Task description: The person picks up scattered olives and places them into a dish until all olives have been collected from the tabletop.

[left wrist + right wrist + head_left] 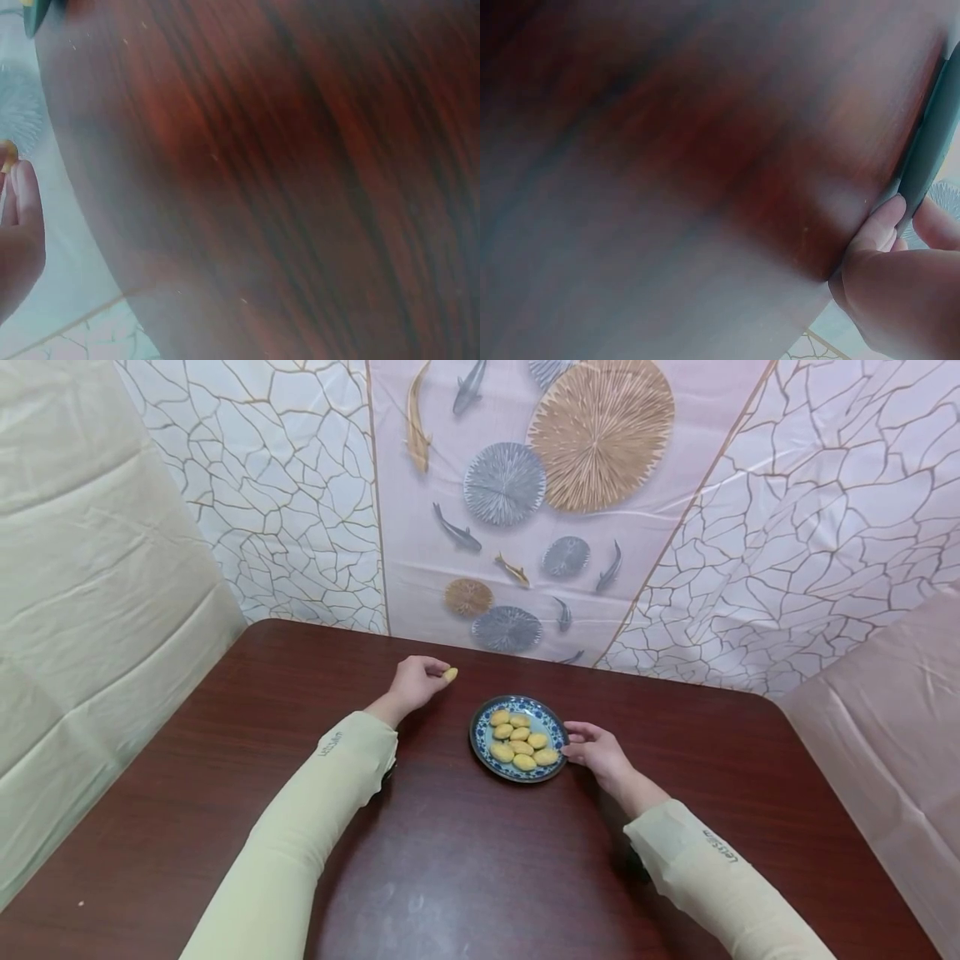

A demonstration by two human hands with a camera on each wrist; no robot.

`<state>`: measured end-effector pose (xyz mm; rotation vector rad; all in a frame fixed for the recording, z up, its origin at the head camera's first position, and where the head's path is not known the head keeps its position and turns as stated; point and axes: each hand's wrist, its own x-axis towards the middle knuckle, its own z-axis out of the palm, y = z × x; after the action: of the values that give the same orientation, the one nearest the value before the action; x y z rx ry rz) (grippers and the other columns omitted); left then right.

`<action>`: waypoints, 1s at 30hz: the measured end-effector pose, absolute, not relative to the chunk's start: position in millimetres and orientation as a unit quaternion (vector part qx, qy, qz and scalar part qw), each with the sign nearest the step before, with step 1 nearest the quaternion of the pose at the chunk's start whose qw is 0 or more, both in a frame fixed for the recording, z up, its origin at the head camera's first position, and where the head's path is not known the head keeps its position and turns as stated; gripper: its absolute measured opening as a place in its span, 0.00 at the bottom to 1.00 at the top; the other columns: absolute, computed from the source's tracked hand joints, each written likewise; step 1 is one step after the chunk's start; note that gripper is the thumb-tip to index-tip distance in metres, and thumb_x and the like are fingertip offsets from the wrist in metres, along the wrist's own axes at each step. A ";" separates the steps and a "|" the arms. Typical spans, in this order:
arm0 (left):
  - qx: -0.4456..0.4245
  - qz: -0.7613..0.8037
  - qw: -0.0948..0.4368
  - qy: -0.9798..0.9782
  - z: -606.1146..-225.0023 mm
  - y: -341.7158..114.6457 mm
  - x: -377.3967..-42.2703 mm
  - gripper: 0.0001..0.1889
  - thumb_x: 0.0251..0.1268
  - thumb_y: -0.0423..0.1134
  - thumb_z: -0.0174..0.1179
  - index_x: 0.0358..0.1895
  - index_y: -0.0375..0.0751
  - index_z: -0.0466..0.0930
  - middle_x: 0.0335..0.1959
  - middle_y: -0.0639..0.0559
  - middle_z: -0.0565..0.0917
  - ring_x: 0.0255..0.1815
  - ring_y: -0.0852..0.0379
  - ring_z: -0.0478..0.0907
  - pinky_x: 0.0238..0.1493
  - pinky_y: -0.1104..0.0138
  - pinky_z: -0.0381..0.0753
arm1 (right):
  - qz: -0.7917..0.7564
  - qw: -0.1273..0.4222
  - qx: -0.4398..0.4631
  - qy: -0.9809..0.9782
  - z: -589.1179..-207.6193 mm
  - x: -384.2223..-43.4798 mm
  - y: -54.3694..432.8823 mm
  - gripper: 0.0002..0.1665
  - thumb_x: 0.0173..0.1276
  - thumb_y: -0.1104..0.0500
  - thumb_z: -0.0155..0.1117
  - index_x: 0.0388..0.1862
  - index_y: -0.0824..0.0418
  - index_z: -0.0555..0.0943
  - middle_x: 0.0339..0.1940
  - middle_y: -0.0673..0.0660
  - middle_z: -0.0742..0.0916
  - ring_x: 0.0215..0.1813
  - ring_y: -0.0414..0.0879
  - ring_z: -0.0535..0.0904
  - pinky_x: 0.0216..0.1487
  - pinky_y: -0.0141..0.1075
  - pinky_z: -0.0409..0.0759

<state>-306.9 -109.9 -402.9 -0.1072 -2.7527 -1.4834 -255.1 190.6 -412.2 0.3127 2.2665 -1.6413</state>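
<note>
My left hand pinches a small oval yellow piece between thumb and fingertips, held to the left of and beyond a round plate. The plate has a blue-and-white patterned rim and a dark edge, and several similar yellow pieces lie on it. At the plate's right side, my right hand grips the rim with thumb and fingers. The right wrist view shows the plate's dark side between the thumb and fingers. In the left wrist view, only part of the left hand shows at the left edge.
A dark reddish-brown wooden table carries the plate. Behind it hangs a patterned cloth with fish and round leaf shapes. Pale cloth sheets hang along both sides of the table. A tiny pale speck lies at the near left.
</note>
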 end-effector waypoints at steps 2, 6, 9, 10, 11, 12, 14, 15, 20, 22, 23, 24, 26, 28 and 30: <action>-0.048 -0.475 0.004 -0.879 -401.0 -104.5 -307.0 0.15 0.63 0.34 0.59 0.50 0.31 0.80 0.48 0.38 0.83 0.49 0.48 0.80 0.50 0.62 0.79 | -0.579 0.162 0.109 0.792 -411.9 -255.3 190.4 0.31 0.64 0.71 0.56 0.67 0.66 0.65 0.51 0.61 0.75 0.37 0.36 0.76 0.39 0.25 0.78; -0.071 -0.475 -0.004 -0.877 -399.2 -94.5 -307.8 0.15 0.63 0.34 0.59 0.51 0.33 0.80 0.49 0.39 0.83 0.49 0.48 0.81 0.50 0.63 0.79 | -0.579 0.162 0.108 0.792 -411.3 -255.0 190.2 0.31 0.64 0.71 0.56 0.67 0.66 0.65 0.50 0.60 0.75 0.36 0.36 0.76 0.39 0.25 0.78; -0.085 -0.479 -0.014 -0.874 -398.4 -88.0 -308.1 0.15 0.63 0.35 0.59 0.51 0.34 0.80 0.49 0.40 0.83 0.49 0.49 0.81 0.50 0.63 0.79 | -0.576 0.163 0.108 0.794 -411.3 -254.9 190.3 0.31 0.65 0.71 0.56 0.67 0.66 0.65 0.51 0.61 0.75 0.37 0.36 0.76 0.39 0.25 0.78; -0.092 -0.478 -0.016 -0.873 -398.4 -86.0 -308.3 0.15 0.63 0.36 0.59 0.51 0.34 0.80 0.49 0.41 0.83 0.49 0.49 0.81 0.50 0.63 0.79 | -0.576 0.163 0.108 0.794 -411.4 -255.0 190.4 0.31 0.65 0.70 0.56 0.67 0.66 0.65 0.52 0.61 0.75 0.37 0.36 0.76 0.39 0.25 0.78; -0.096 -0.479 -0.019 -0.872 -398.3 -83.9 -308.5 0.15 0.63 0.36 0.60 0.51 0.35 0.80 0.49 0.41 0.83 0.49 0.49 0.81 0.49 0.63 0.79 | -0.575 0.163 0.108 0.794 -411.6 -255.1 190.6 0.31 0.65 0.70 0.56 0.67 0.66 0.65 0.52 0.61 0.75 0.37 0.36 0.76 0.40 0.25 0.78; -0.100 -0.481 -0.022 -0.871 -398.2 -81.8 -308.5 0.15 0.63 0.36 0.60 0.51 0.35 0.80 0.49 0.41 0.83 0.49 0.49 0.81 0.49 0.63 0.79 | -0.575 0.163 0.108 0.794 -411.8 -255.2 190.6 0.31 0.65 0.70 0.56 0.67 0.66 0.65 0.53 0.62 0.75 0.37 0.36 0.76 0.40 0.25 0.78; -0.102 -0.484 -0.030 -0.869 -398.3 -77.5 -308.4 0.15 0.62 0.37 0.60 0.51 0.36 0.81 0.49 0.42 0.83 0.49 0.50 0.80 0.49 0.63 0.79 | -0.575 0.162 0.107 0.794 -412.0 -255.3 190.8 0.31 0.65 0.70 0.56 0.67 0.66 0.65 0.53 0.62 0.75 0.37 0.36 0.76 0.40 0.25 0.78; -0.103 -0.485 -0.033 -0.868 -398.3 -75.4 -308.3 0.15 0.62 0.37 0.60 0.51 0.37 0.81 0.49 0.42 0.83 0.49 0.50 0.80 0.49 0.64 0.79 | -0.576 0.162 0.106 0.794 -412.2 -255.3 190.8 0.30 0.65 0.70 0.56 0.67 0.66 0.65 0.53 0.62 0.75 0.37 0.36 0.76 0.40 0.25 0.78; -0.111 -0.488 -0.048 -0.864 -397.3 -63.9 -306.8 0.15 0.62 0.37 0.60 0.52 0.38 0.81 0.50 0.43 0.83 0.50 0.51 0.80 0.49 0.65 0.79 | -0.578 0.161 0.105 0.793 -412.3 -255.4 191.2 0.31 0.65 0.71 0.56 0.67 0.66 0.65 0.51 0.61 0.75 0.36 0.36 0.75 0.39 0.24 0.78; -0.118 -0.487 -0.052 -0.864 -397.3 -59.2 -306.5 0.15 0.63 0.37 0.60 0.52 0.38 0.81 0.49 0.44 0.83 0.49 0.52 0.80 0.49 0.65 0.79 | -0.577 0.160 0.105 0.794 -412.3 -255.5 191.4 0.31 0.65 0.71 0.56 0.67 0.66 0.65 0.50 0.60 0.76 0.36 0.36 0.75 0.39 0.24 0.78; -0.121 -0.487 -0.055 -0.864 -397.0 -56.9 -306.2 0.15 0.63 0.36 0.60 0.52 0.38 0.81 0.49 0.44 0.83 0.49 0.52 0.80 0.49 0.65 0.79 | -0.577 0.160 0.106 0.794 -412.3 -255.5 191.5 0.31 0.65 0.71 0.56 0.67 0.66 0.65 0.50 0.60 0.76 0.36 0.36 0.75 0.38 0.24 0.78; -0.123 -0.486 -0.058 -0.863 -396.9 -54.7 -305.9 0.15 0.62 0.36 0.60 0.52 0.39 0.81 0.49 0.44 0.83 0.49 0.52 0.80 0.49 0.65 0.79 | -0.577 0.160 0.106 0.794 -412.4 -255.5 191.4 0.30 0.65 0.71 0.56 0.67 0.66 0.65 0.50 0.60 0.76 0.36 0.36 0.75 0.38 0.24 0.78; -0.129 -0.484 -0.064 -0.863 -397.4 -50.4 -305.2 0.14 0.62 0.35 0.60 0.51 0.39 0.81 0.48 0.45 0.83 0.49 0.52 0.80 0.48 0.66 0.79 | -0.578 0.160 0.107 0.793 -412.7 -255.6 191.4 0.30 0.65 0.71 0.56 0.67 0.66 0.65 0.50 0.60 0.76 0.37 0.36 0.75 0.39 0.24 0.78; -0.139 -0.478 -0.067 -0.865 -397.3 -46.0 -304.4 0.14 0.62 0.34 0.60 0.51 0.39 0.81 0.48 0.45 0.84 0.49 0.52 0.80 0.48 0.66 0.79 | -0.577 0.161 0.107 0.794 -413.0 -255.5 191.3 0.31 0.65 0.71 0.56 0.67 0.66 0.65 0.51 0.60 0.76 0.37 0.37 0.75 0.40 0.25 0.78; -0.149 -0.471 -0.071 -0.866 -397.2 -41.7 -303.5 0.14 0.62 0.33 0.60 0.51 0.39 0.81 0.48 0.45 0.84 0.49 0.52 0.80 0.48 0.66 0.79 | -0.577 0.162 0.108 0.793 -413.2 -255.4 191.2 0.30 0.65 0.70 0.56 0.67 0.66 0.65 0.52 0.61 0.76 0.38 0.37 0.76 0.41 0.26 0.79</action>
<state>-303.5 -41.7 -397.2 -0.4898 -2.8516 -1.5515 -255.4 191.2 -413.2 0.3095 2.2637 -1.6458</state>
